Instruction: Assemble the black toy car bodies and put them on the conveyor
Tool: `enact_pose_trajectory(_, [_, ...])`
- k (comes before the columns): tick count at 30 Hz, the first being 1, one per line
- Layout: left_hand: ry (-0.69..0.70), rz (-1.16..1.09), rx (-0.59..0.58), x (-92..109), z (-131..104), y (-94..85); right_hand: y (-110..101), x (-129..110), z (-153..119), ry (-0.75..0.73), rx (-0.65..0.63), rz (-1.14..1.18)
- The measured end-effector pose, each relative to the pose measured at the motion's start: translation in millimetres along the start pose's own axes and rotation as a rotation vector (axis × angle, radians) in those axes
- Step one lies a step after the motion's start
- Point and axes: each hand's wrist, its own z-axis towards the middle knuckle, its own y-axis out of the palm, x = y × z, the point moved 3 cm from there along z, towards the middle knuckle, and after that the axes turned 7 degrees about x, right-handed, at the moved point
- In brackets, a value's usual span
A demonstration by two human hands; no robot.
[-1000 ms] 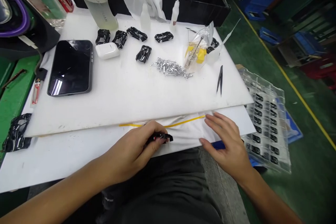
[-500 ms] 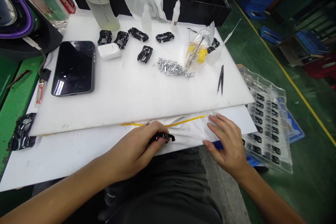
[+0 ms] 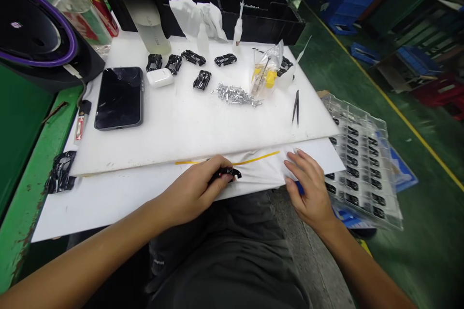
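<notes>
My left hand (image 3: 203, 184) is closed around a small black toy car (image 3: 235, 173), whose end sticks out past the thumb; most of it is hidden by the fingers. Beneath it lies a white cloth or bag (image 3: 259, 171) with a yellow strip (image 3: 255, 158) along its top. On the right side of this cloth my right hand (image 3: 308, 186) rests with fingers apart, holding nothing. Several black car bodies (image 3: 202, 80) stand on the white foam board (image 3: 203, 128) beyond, near a pile of small silver screws or pins (image 3: 234, 95).
Black tweezers (image 3: 296, 108) and a dropper bottle (image 3: 237, 33) are on the board. At left lie a dark-screened device (image 3: 119, 98) and a white earbud case (image 3: 160, 77). A clear tray (image 3: 393, 210) of black parts stands at right. Behind is a black divided crate (image 3: 268, 26).
The camera view has shifted, so the table appears slightly further right at its left side. The toy car has tilted a little in my left hand. My right hand stays spread.
</notes>
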Motion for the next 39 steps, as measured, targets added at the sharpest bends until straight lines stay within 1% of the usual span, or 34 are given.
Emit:
enact_pose_trajectory(6, [0.008, -0.004, 0.023, 2.0, 1.3, -1.4, 2.2, 0.6, -0.2, 0.034, -0.016, -0.014])
enact_pose_trajectory(11, [-0.008, -0.080, 0.028, 3.5, 3.3, -5.4, 3.7, -0.9, 0.8, 0.092, -0.029, -0.011])
enact_pose_trajectory(13, [-0.046, -0.146, 0.043, 3.1, 5.1, -8.1, 1.5, -1.2, 0.6, 0.166, -0.019, 0.027])
enact_pose_trajectory(16, [-0.114, -0.280, 0.066, 0.9, 8.1, -12.1, -4.4, -0.4, 2.3, 0.366, -0.011, 0.175])
enact_pose_trajectory(18, [-0.132, -0.355, 0.084, -0.8, 9.7, -14.1, -9.4, -2.2, 8.7, 0.479, 0.046, 0.283])
enact_pose_trajectory(19, [-0.132, -0.380, 0.094, -1.6, 10.2, -14.8, -11.9, -4.9, 14.6, 0.493, 0.096, 0.313])
enact_pose_trajectory(21, [-0.124, -0.401, 0.108, -2.7, 10.4, -15.2, -14.8, -14.3, 31.8, 0.439, 0.171, 0.355])
enact_pose_trajectory(22, [-0.116, -0.402, 0.113, -2.8, 10.1, -14.9, -14.1, -20.7, 42.5, 0.397, 0.162, 0.399])
enact_pose_trajectory(23, [-0.105, -0.401, 0.123, -2.3, 9.5, -14.5, -11.9, -28.0, 53.9, 0.354, 0.109, 0.467])
enact_pose_trajectory(25, [-0.051, -0.401, 0.143, 1.9, 7.6, -13.8, -6.0, -45.0, 76.7, 0.248, -0.062, 0.615])
enact_pose_trajectory(27, [0.047, -0.387, 0.153, 11.3, 5.1, -13.9, -3.5, -64.0, 96.5, 0.056, -0.198, 0.676])
enact_pose_trajectory(29, [0.146, -0.340, 0.130, 23.8, 2.4, -14.3, -3.5, -79.9, 110.3, -0.135, -0.252, 0.643])
enact_pose_trajectory(30, [0.171, -0.303, 0.119, 29.8, 1.3, -14.6, -3.4, -85.4, 114.9, -0.190, -0.251, 0.618])
enact_pose_trajectory(31, [0.173, -0.273, 0.118, 34.6, 0.6, -15.4, -2.9, -89.1, 118.2, -0.207, -0.235, 0.598])
enact_pose_trajectory(32, [0.145, -0.271, 0.127, 37.9, 0.1, -16.5, -1.9, -91.0, 120.3, -0.192, -0.201, 0.583])
enact_pose_trajectory(34, [0.041, -0.370, 0.176, 39.3, -0.7, -19.5, 1.0, -90.9, 120.7, -0.098, -0.091, 0.562])
enact_pose_trajectory(36, [-0.052, -0.531, 0.231, 35.7, -1.7, -21.6, 6.1, -87.9, 115.5, 0.055, 0.012, 0.559])
enact_pose_trajectory(37, [-0.074, -0.579, 0.247, 33.0, -2.2, -22.0, 9.6, -86.2, 110.8, 0.144, 0.040, 0.572])
enact_pose_trajectory(39, [-0.076, -0.573, 0.273, 26.8, -3.4, -21.7, 18.0, -83.5, 98.7, 0.321, 0.047, 0.620])
